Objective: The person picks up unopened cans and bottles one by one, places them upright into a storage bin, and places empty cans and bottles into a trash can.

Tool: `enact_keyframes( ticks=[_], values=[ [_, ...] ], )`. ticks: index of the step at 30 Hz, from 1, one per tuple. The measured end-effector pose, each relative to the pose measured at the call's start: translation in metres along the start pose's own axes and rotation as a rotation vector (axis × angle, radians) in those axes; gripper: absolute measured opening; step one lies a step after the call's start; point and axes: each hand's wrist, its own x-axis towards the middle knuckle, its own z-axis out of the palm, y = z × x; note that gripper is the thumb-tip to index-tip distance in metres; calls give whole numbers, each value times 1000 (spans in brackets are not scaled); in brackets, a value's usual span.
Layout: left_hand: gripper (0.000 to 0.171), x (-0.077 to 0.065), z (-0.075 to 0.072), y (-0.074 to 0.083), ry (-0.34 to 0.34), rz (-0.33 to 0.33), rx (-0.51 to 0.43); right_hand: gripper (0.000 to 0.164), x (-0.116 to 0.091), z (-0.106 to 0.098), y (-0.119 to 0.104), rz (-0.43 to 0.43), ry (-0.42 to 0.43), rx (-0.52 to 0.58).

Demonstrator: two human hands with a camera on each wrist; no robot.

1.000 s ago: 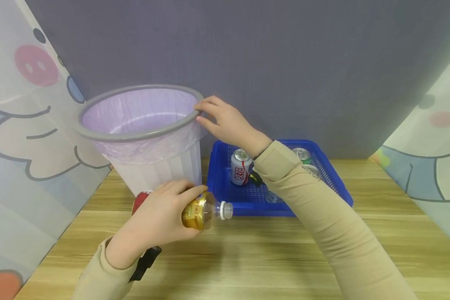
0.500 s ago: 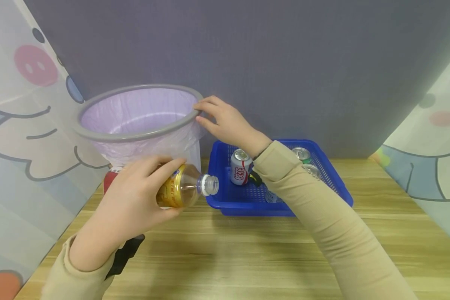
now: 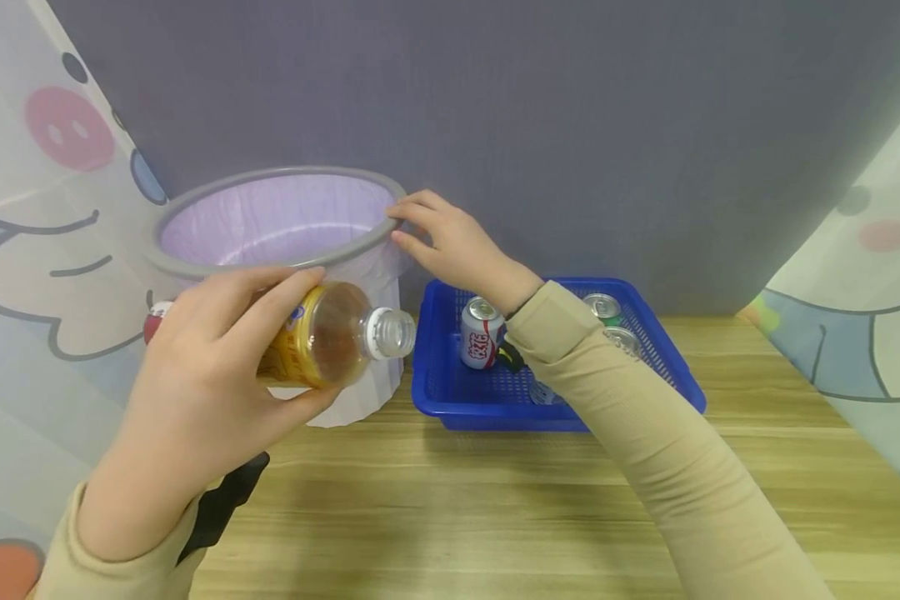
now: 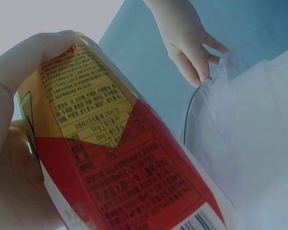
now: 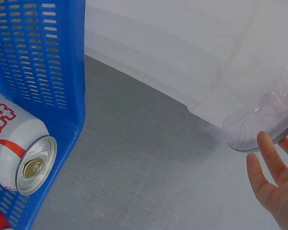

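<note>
A clear plastic bottle (image 3: 336, 332) with a red and gold label and a bare, uncapped neck lies sideways in my left hand (image 3: 195, 375), whose fingers and thumb grip its middle. It is in front of the white trash can (image 3: 378, 379), its neck pointing right. The label (image 4: 105, 134) fills much of the left wrist view. My right hand (image 3: 457, 242) rests its fingertips on the right side of the can's grey rim (image 3: 285, 172), over a thin purple liner (image 3: 270, 221). In the right wrist view the right hand's fingers (image 5: 269, 158) are mostly straight against the rim.
Right of the can stands a blue plastic basket (image 3: 450, 408) holding several drink cans, among them a white and red can (image 3: 482, 335). My right forearm crosses over it. Behind is a grey wall (image 3: 570, 125); below is a wood-grain tabletop (image 3: 435, 517).
My left hand has lifted the bottle up and to the left, nearer the camera and in front of the can's rim. The right hand has stayed at the rim.
</note>
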Motion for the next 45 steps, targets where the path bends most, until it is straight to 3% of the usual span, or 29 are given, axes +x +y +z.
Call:
enact_keyframes(
  ticks=[5,14,15,16,18,21,22,23,31,36,45],
  values=[
    [81,7,3,-12,86,16,14,37,1,1,-1,1,-3,4],
    [76,28,-8,-14,133,7,30,37,0,1,-3,-4,0,-3],
    [76,29,-7,-22,136,2,31,37,0,1,-3,-7,2,-5],
    [82,22,3,-45,147,8,39,36,0,1,-2,-9,2,-8],
    [79,28,2,-48,149,2,50,36,0,1,-2,-16,6,-8],
    [76,37,-1,-48,132,-3,79,36,0,2,0,-27,11,0],
    [73,43,-4,-42,127,5,86,36,0,2,0,-28,12,2],
    [67,56,-16,-19,108,-1,90,36,0,3,1,-29,14,4],
    [70,67,-17,-29,29,-17,124,37,0,3,1,-25,5,-18],
    [74,69,-12,-38,24,-19,134,38,-1,3,1,-20,2,-17],
    [95,70,-11,-43,-48,-86,124,38,-1,3,0,-19,3,-8]
  ],
)
